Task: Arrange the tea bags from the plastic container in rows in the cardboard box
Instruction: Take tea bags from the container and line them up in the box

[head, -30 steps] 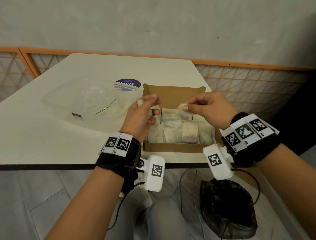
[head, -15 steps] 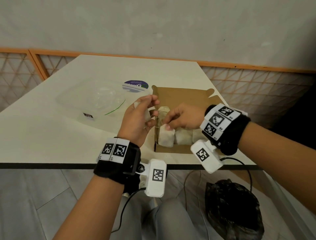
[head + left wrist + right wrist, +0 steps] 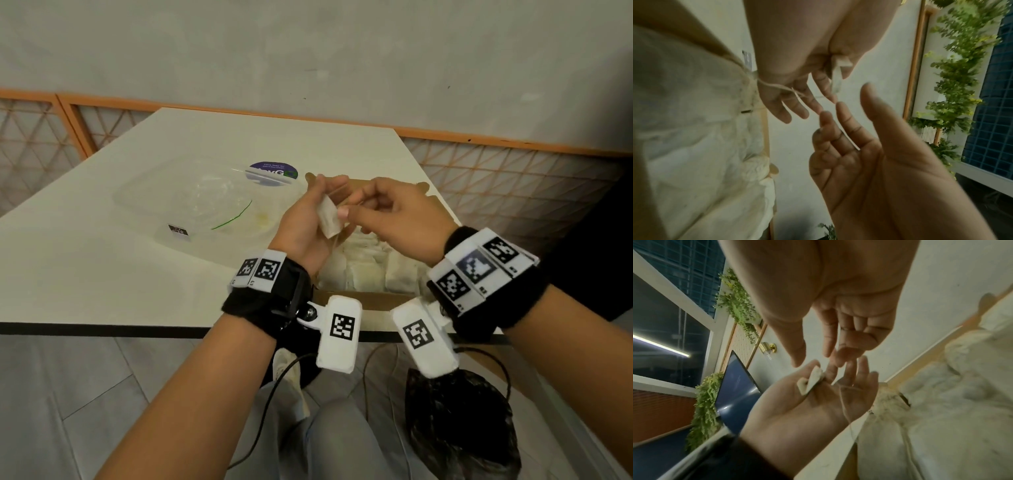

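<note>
1. Paper-white and small, one tea bag (image 3: 329,221) is pinched between the thumb and fingers of the left hand (image 3: 305,226), held in the air above the cardboard box (image 3: 373,303).
2. We see its string (image 3: 844,402) run across the left palm and down towards the box.
3. We find the right hand (image 3: 400,219) holding nothing, its fingers loose and its fingertips close to those of the left hand, the thumb just beside the bag.
4. We count several packed tea bags (image 3: 363,270) standing side by side in the box, though the hands hide part of them.
5. We note the clear plastic container (image 3: 205,202) just left of the box on the pale surface (image 3: 85,267).
6. We spot a black plastic bag (image 3: 455,428) on the floor below.
</note>
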`<state>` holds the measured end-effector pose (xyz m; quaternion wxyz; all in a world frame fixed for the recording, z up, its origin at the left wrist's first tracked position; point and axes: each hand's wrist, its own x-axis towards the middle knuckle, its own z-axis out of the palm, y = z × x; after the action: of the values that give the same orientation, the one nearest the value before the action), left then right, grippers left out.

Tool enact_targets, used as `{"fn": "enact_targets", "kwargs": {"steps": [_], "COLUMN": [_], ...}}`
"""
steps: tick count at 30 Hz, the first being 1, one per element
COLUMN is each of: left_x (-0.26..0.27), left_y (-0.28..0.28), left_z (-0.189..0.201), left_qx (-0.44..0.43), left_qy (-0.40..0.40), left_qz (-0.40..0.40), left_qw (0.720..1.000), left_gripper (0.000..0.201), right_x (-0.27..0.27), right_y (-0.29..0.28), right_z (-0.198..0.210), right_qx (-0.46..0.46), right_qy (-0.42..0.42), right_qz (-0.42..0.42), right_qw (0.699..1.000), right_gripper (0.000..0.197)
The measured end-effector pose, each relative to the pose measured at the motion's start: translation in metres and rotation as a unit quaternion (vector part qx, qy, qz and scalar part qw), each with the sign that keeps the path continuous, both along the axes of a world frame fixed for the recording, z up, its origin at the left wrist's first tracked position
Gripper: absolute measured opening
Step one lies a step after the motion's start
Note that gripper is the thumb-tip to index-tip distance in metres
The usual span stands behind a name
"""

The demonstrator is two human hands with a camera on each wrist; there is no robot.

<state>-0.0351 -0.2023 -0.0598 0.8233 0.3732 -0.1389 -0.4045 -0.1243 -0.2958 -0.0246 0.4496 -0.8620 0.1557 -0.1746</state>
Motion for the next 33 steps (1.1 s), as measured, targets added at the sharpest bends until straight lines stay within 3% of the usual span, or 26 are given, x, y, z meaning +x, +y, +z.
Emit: {"fn": "enact_targets", "kwargs": {"steps": [5, 8, 11, 14, 17, 19, 22, 25, 31, 33], "left_x": [-0.011, -0.012, -0.009, -0.008, -0.009, -0.01, -0.012, -0.012, -0.011, -0.009], "left_y": [-0.016, -0.014, -0.01, -0.012, -0.016, -0.019, -0.016, -0.009, 0.013, 0.021], "left_z": [0.0, -0.006, -0.009, -0.005, -0.002, -0.003, -0.003, -0.004, 0.014, 0.025], "left_qx": [0.018, 0.065, 0.077, 0.079, 0.088, 0.095, 0.104, 0.143, 0.176, 0.183], "left_qy": [-0.002, -0.037, -0.054, -0.038, -0.02, -0.015, -0.03, -0.087, -0.256, -0.307], "left_qz": [-0.012, -0.003, 0.014, 0.025, 0.01, -0.006, -0.025, -0.01, -0.008, 0.0], "left_qw": [1.0, 0.997, 0.995, 0.996, 0.996, 0.995, 0.994, 0.986, 0.951, 0.934], "left_gripper": [0.041, 0.022, 0.009, 0.015, 0.012, 0.01, 0.008, 0.009, 0.014, 0.017], "right_x": [-0.006, -0.013, -0.018, -0.025, -0.03, -0.028, -0.025, -0.026, -0.025, -0.027], "right_y": [-0.003, -0.016, -0.029, -0.036, -0.037, -0.039, -0.041, -0.046, -0.064, -0.064], "right_z": [-0.027, -0.025, -0.017, -0.008, -0.006, -0.01, -0.015, -0.017, -0.009, -0.001], "right_qx": [0.105, 0.205, 0.229, 0.168, -0.006, -0.077, -0.075, -0.07, -0.183, -0.178], "right_qy": [0.021, 0.009, -0.004, 0.0, 0.032, 0.015, -0.039, -0.035, 0.096, 0.109], "right_qz": [-0.015, -0.042, -0.057, -0.008, 0.031, 0.005, -0.03, -0.035, -0.084, -0.072], "right_qw": [0.994, 0.978, 0.972, 0.986, 0.999, 0.997, 0.996, 0.996, 0.975, 0.975], "right_gripper": [0.021, 0.009, 0.019, 0.035, 0.046, 0.033, 0.009, 0.003, 0.007, 0.005]}}
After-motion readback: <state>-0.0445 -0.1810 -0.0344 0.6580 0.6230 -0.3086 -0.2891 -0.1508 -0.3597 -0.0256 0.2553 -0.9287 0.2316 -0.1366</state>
